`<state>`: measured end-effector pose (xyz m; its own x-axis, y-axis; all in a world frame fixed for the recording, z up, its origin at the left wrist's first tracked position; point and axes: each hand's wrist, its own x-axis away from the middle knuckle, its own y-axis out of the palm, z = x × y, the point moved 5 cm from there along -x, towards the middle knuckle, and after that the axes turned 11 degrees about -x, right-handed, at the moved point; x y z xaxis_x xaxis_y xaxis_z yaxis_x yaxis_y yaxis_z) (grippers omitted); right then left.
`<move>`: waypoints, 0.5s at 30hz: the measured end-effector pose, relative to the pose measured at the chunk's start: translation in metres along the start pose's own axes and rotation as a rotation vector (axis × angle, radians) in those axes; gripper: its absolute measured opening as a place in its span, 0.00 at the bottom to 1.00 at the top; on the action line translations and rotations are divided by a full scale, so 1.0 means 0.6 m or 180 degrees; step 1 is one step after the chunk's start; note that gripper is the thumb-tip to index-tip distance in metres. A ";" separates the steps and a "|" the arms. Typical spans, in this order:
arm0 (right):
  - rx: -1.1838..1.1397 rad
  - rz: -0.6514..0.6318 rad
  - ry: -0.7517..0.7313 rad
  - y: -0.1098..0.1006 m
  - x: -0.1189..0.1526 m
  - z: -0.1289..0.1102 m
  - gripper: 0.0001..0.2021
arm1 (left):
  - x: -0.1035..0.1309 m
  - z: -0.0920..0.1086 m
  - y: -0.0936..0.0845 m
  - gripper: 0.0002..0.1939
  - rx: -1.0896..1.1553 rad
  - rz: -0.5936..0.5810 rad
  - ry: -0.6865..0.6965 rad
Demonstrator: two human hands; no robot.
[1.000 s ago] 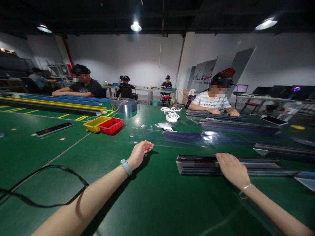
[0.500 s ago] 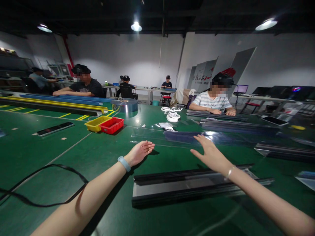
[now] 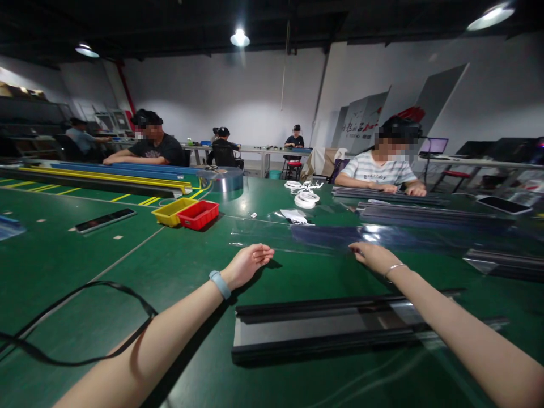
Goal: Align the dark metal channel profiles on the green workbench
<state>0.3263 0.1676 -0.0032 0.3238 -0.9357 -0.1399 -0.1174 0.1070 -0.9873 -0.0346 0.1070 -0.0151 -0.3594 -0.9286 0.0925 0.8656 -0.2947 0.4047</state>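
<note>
My left hand (image 3: 250,265) hovers just above the green table, its fingers slightly bent and holding nothing. Ahead of both hands lie long clear plastic film strips (image 3: 323,234), shiny and bluish where they overlap. My right hand (image 3: 376,259) is at their near edge with thumb and fingers drawn together, apparently pinching the film; the exact contact is hard to see. Below my hands rests a long black-edged channel profile (image 3: 297,331) with a pale inner face. My right forearm passes over its right end.
Yellow (image 3: 173,212) and red bins (image 3: 198,215) stand left of centre, near a phone (image 3: 106,220). White coils (image 3: 306,199) lie beyond the film. More dark profiles (image 3: 425,211) lie to the right, before a co-worker (image 3: 382,170). A black cable (image 3: 106,285) loops by my left forearm.
My right hand has closed from spread fingers to fingers drawn together at the film's edge. My left hand's fingers have curled a little. The view has turned slightly.
</note>
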 end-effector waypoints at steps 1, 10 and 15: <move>-0.0001 0.0018 0.0011 -0.003 0.001 0.000 0.16 | 0.001 0.000 0.000 0.08 -0.0003 0.0042 0.0006; -0.0007 0.1332 0.0242 -0.075 0.015 -0.014 0.12 | 0.000 -0.002 -0.006 0.07 0.0117 0.0239 0.0012; 0.0191 0.2059 0.0142 -0.132 0.057 -0.050 0.12 | 0.002 0.000 -0.004 0.07 0.0135 0.0253 -0.0002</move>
<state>0.3185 0.1169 0.0726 0.1658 -0.6890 -0.7056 -0.2225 0.6709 -0.7074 -0.0370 0.1064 -0.0160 -0.2904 -0.9485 0.1263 0.8759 -0.2103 0.4343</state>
